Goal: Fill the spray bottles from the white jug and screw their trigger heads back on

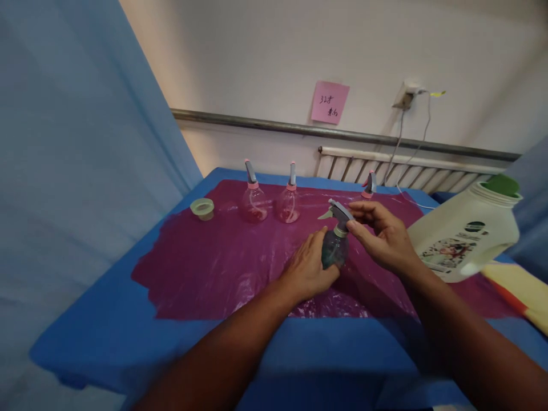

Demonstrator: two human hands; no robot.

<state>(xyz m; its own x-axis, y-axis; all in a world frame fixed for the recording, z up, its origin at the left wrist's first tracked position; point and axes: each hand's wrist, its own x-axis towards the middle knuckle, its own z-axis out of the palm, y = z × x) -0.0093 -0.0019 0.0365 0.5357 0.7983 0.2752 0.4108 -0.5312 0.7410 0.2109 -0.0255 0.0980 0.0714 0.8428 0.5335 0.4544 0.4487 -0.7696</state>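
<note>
A small round spray bottle (335,249) with a grey trigger head (339,213) stands on the purple plastic sheet (214,262). My left hand (307,266) wraps round its clear body from the left. The fingers of my right hand (382,235) pinch the collar and trigger head from the right. Two pink-collared spray bottles (253,201) (288,202) stand further back, and a third one (369,186) shows behind my right hand.
A large white detergent jug (466,237) with a green opening stands at the right. A pale green cap (202,208) lies at the sheet's back left. The blue-covered table (107,325) meets a blue curtain (77,142) on the left. A radiator (411,168) and a pink note (329,102) are on the wall.
</note>
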